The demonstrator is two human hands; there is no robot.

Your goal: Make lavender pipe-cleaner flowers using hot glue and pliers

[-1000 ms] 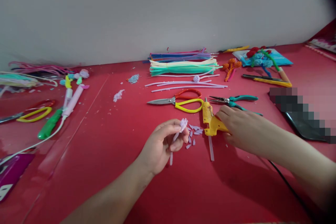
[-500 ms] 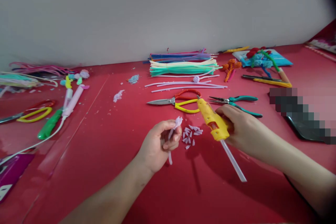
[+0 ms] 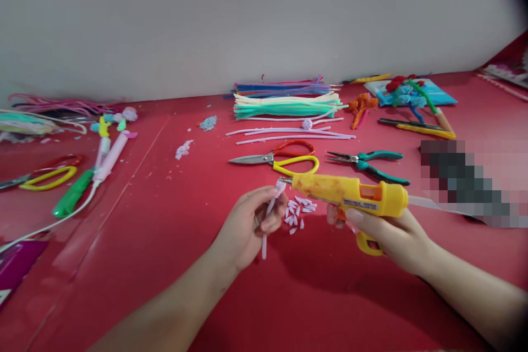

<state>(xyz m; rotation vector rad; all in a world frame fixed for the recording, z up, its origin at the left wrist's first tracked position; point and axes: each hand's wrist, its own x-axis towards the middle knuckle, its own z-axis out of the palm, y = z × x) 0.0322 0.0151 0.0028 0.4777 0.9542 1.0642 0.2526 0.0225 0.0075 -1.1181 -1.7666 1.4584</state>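
Between the fingers of my left hand (image 3: 251, 223) is a pale lilac pipe cleaner (image 3: 264, 246), its fuzzy tip pointing up and its stem hanging below the hand. My right hand (image 3: 396, 236) is wrapped round the handle of a yellow hot glue gun (image 3: 350, 192). The gun lies level, its metal nozzle at the lilac tip; whether they touch I cannot tell. A clear glue stick (image 3: 429, 204) juts out of its back end. Just right of my left hand, several short lilac cut pieces (image 3: 293, 210) are scattered on the red table (image 3: 264, 308).
Red-and-yellow-handled scissors (image 3: 274, 159) and teal-handled pliers (image 3: 365, 162) lie beyond my hands. Behind them are lilac pipe cleaners (image 3: 289, 132) and a green-and-cream bundle (image 3: 289, 105). At left lie another glue gun (image 3: 111, 159) with a white cord and more scissors (image 3: 49, 173).
My right hand has turned the glue gun from pointing away to pointing left and brought its nozzle to the lilac tip. My left hand has stayed nearly in place.
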